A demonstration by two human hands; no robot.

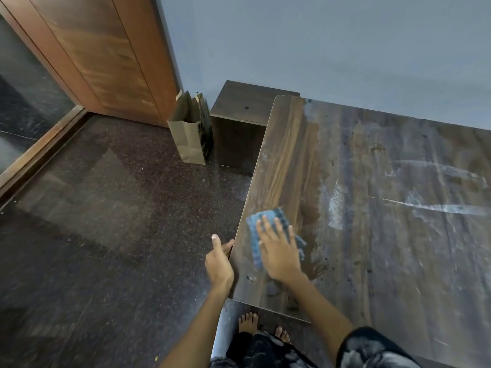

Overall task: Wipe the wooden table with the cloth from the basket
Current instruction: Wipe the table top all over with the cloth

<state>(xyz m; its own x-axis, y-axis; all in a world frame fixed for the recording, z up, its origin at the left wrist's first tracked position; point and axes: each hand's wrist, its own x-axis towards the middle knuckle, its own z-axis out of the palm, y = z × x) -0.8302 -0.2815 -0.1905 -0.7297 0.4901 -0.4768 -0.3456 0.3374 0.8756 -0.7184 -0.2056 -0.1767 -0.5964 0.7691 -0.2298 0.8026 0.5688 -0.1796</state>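
Note:
A dusty wooden table (385, 208) fills the right half of the view; a strip along its left side looks darker and cleaner, the rest is grey with dust streaks. A blue cloth (263, 221) lies flat near the table's left edge. My right hand (279, 251) presses on the cloth with straight, spread fingers. My left hand (219, 261) grips the table's left edge, thumb raised, fingers curled under the rim. No basket is in view.
A brown paper bag (190, 134) stands on the dark speckled floor beside a low dark wooden cabinet (239, 120) by the blue wall. A wooden door (106, 57) is at the back left. My bare feet (255, 325) are below the table's near corner.

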